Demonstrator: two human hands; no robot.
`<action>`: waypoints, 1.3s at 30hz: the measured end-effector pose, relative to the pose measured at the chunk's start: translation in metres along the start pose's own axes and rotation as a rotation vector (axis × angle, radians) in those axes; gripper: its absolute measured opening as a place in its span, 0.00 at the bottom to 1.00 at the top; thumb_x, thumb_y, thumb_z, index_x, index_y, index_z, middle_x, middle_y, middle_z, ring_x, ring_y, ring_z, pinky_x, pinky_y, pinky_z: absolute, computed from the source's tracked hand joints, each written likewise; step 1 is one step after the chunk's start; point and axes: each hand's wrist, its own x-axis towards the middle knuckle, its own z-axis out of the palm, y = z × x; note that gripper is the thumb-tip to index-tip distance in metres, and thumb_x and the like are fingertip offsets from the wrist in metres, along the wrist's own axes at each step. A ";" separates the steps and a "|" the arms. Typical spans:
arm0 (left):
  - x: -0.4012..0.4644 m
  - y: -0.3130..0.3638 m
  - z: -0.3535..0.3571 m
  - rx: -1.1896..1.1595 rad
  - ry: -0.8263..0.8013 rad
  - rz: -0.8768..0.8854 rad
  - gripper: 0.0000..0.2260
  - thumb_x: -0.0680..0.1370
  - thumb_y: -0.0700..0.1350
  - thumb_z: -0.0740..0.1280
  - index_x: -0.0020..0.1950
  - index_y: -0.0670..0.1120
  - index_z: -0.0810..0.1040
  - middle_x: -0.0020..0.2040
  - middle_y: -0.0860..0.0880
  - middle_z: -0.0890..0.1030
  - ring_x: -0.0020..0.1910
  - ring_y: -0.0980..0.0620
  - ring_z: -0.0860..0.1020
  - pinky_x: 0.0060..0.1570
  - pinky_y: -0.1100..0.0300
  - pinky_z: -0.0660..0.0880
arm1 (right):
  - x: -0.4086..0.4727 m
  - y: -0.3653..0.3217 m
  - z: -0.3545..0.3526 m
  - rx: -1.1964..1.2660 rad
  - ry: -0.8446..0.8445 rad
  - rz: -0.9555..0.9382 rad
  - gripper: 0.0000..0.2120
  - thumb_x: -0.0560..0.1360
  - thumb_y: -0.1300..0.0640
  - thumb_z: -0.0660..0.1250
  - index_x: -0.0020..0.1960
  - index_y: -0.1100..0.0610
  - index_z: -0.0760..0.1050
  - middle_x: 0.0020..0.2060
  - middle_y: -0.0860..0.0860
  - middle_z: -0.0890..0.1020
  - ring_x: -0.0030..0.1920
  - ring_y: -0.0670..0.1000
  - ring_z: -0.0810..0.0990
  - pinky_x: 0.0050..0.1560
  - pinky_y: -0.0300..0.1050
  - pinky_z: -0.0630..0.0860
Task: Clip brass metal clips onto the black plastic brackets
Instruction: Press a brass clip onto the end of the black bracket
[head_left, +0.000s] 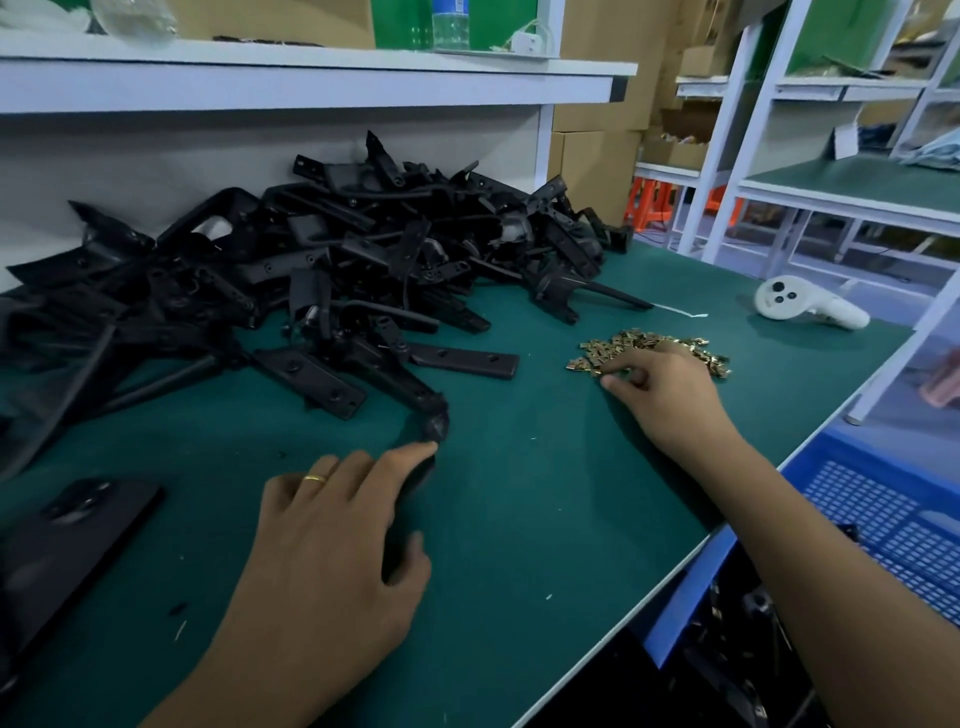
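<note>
**Bench state: right hand at the clip heap, left hand on a bracket**

Landmark: the heap of brass clips (652, 352) on the green bench (519, 519).

Right hand (662, 395) lies on the near edge of the heap, fingers curled down into the clips; whether a clip is pinched between the fingertips cannot be told.

Left hand (332, 525), well nearer the viewer and left of the heap, rests on the bench with fingers loosely extended. Its forefinger tip touches the end of a black bracket (415, 395), part of which runs under the palm. A gold ring (315, 478) sits on one finger.

The pile of black plastic brackets (311, 270) lies left of and behind the heap, against the rear panel, below a white shelf (311, 78). Loose brackets spill from it towards the left hand.

A white handheld controller (808, 304) lies right of and beyond the heap. A blue perforated crate (883, 519) stands off the bench edge, nearer than the heap and to its right. A dark flat part (67, 535) lies at the far left, blurred.
</note>
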 end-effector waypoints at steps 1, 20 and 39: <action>0.000 0.002 0.001 -0.007 -0.042 -0.034 0.29 0.73 0.61 0.63 0.74 0.58 0.68 0.42 0.60 0.65 0.48 0.53 0.71 0.58 0.49 0.71 | -0.001 -0.001 -0.001 0.005 -0.005 -0.008 0.05 0.77 0.52 0.74 0.53 0.49 0.85 0.46 0.53 0.76 0.44 0.48 0.74 0.47 0.42 0.66; 0.005 -0.017 0.003 -0.290 -0.062 0.003 0.18 0.77 0.44 0.73 0.62 0.65 0.82 0.60 0.67 0.78 0.62 0.60 0.73 0.64 0.50 0.72 | -0.123 -0.066 -0.004 0.233 -0.111 -0.117 0.07 0.73 0.48 0.76 0.41 0.44 0.78 0.42 0.40 0.76 0.45 0.42 0.75 0.45 0.33 0.68; 0.004 -0.025 0.009 -0.312 -0.108 0.136 0.17 0.79 0.52 0.66 0.63 0.70 0.80 0.62 0.66 0.76 0.62 0.55 0.74 0.59 0.48 0.74 | -0.129 -0.077 -0.006 0.444 -0.137 -0.147 0.03 0.77 0.46 0.70 0.47 0.45 0.77 0.46 0.41 0.76 0.48 0.43 0.77 0.46 0.29 0.69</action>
